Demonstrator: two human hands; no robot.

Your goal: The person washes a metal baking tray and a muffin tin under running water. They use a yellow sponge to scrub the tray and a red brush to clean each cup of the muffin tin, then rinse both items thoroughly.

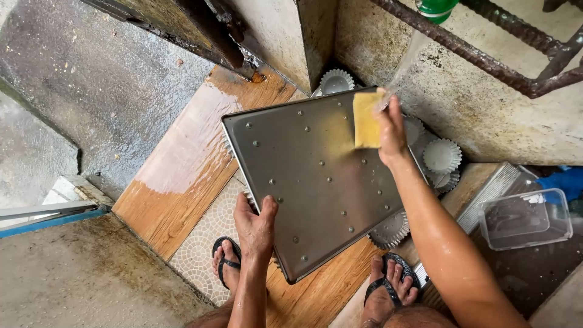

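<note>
A large metal baking tray with rivets is held tilted above the floor. My left hand grips its near left edge, thumb on top. My right hand presses a yellow sponge against the tray's far right corner. A stream of water falls from a green tap onto that corner and my right hand. My feet in black sandals stand below the tray.
Several fluted metal baking cups lie on the floor around and under the tray. A clear plastic container sits at the right, with something blue beyond it. Wet wood-look tiles, a concrete wall and rusty bars surround the spot.
</note>
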